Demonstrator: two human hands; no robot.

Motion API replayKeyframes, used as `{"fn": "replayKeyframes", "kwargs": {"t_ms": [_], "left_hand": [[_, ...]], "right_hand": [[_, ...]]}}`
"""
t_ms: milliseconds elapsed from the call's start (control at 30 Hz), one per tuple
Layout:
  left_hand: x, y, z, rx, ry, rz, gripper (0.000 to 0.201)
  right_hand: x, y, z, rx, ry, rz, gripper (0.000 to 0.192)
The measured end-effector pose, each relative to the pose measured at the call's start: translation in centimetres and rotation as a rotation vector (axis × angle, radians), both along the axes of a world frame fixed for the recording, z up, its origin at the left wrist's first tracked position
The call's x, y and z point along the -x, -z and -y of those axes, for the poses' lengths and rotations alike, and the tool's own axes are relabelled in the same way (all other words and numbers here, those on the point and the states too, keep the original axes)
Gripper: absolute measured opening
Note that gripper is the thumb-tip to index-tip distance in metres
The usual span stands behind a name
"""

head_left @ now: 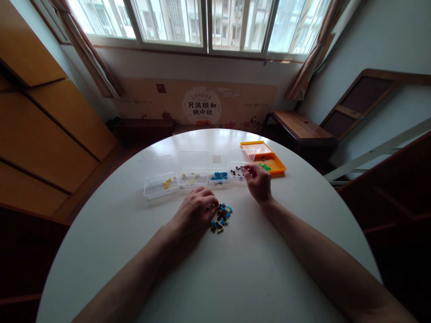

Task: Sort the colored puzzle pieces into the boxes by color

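A small mixed pile of toy building bricks point(222, 215), mostly brown and blue with some yellow and green, lies on the white round table. My left hand point(197, 207) rests at the pile's left edge, fingers curled and closed; whatever they grip is hidden. Over the clear box with brown bricks point(233, 172), my right hand point(259, 183) is closed in a pinch at its right side. What sits between those fingertips is too small to make out. Left of that box stands a small clear box of blue bricks point(219, 176).
Two more open clear boxes hold yellow bricks point(167, 183) and pale yellow bricks point(190, 175). An orange case point(278, 167) with green bricks point(265, 167) stands at the back right. The white table point(235, 278) has a curved edge; a wooden bench point(301, 124) stands beyond it.
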State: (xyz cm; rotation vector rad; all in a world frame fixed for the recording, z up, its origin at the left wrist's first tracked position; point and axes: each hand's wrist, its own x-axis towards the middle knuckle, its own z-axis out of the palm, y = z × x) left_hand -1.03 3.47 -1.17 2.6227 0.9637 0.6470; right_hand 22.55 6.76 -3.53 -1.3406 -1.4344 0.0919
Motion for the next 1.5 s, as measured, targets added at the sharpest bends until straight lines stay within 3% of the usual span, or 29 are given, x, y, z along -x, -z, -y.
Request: {"fn": "replayKeyframes", "kwargs": {"t_ms": [300, 500, 633, 800, 1100, 1500], "left_hand": [[0.5, 0.3, -0.5, 0.001, 0.034, 0.069, 0.011], [0.4, 0.1, -0.4, -0.031, -0.022, 0.189, 0.009], [0.2, -0.2, -0.3, -0.144, -0.032, 0.252, 0.011], [0.0, -0.4, -0.3, -0.243, -0.011, 0.302, 0.006], [0.1, -0.2, -0.4, -0.293, -0.070, 0.377, 0.009], [0.4, -0.6, -0.1, -0.376, -0.082, 0.190, 0.026]], "right_hand": [[1.2, -0.3, 0.9, -0.031, -0.105, 0.053, 0.013], [2.6, -0.9, 2.1, -0.018, -0.334, 0.117, 0.011], [3.8, -1.3, 3.1, -0.003, -0.534, 0.180, 0.010], [4.6, -1.5, 3.8, -0.004, -0.643, 0.209, 0.010], [4.4, -1.2, 3.7, -0.005, -0.682, 0.204, 0.017], [4.5, -1.9, 4.0, 0.189, -0.737, 0.142, 0.011]]}}
